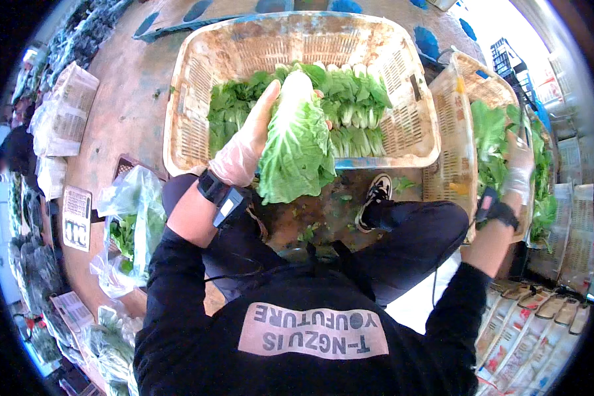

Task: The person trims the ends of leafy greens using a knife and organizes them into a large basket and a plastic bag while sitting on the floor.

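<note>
My left hand [247,138], in a clear plastic glove, holds a leafy green head of lettuce or cabbage [297,148], its pale base pointing away from me. Beneath and beyond it stands a large, stained plastic crate [302,24] with rows of leafy greens [354,94] in it. Over at the right, my right hand [519,161], also gloved, reaches into a second crate [448,143] and lies against loose green leaves [488,128]. Its fingers are partly hidden, so its grip cannot be made out.
A clear plastic bag of greens [141,222] lies to the left of my legs. Stacked white crates [69,109] stand farther left. Leaf scraps [309,231] lie on the wet floor between my feet. More crates [574,218] are at the far right.
</note>
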Action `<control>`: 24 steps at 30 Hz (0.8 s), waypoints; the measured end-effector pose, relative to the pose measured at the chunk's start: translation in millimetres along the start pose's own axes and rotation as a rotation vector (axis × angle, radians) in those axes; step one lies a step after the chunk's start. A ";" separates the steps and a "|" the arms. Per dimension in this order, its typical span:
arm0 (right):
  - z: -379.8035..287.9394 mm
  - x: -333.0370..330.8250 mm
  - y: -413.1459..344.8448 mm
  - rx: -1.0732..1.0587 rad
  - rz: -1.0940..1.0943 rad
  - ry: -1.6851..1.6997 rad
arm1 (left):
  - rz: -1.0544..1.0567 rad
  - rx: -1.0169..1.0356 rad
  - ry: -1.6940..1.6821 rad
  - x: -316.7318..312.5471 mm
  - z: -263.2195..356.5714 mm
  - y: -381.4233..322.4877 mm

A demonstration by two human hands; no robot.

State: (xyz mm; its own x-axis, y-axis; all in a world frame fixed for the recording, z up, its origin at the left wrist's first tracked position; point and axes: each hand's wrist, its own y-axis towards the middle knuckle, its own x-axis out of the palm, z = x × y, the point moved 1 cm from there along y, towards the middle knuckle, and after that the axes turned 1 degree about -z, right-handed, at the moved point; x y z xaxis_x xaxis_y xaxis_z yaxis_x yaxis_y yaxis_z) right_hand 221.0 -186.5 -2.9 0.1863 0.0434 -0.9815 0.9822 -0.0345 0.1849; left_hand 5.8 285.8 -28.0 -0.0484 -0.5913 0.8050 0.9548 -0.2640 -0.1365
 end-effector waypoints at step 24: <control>-276.0 29.8 -156.2 -0.806 0.179 0.280 | 0.105 0.056 1.275 13.9 0.2 4.3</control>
State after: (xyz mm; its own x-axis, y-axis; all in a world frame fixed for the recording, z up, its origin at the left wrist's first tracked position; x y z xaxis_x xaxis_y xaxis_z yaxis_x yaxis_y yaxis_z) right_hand 80.3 95.8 -47.5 0.2347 0.3527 -0.9058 0.6366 0.6484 0.4175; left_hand 9.3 276.7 -17.2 -0.1881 -0.9241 -0.3328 0.9806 -0.1578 -0.1161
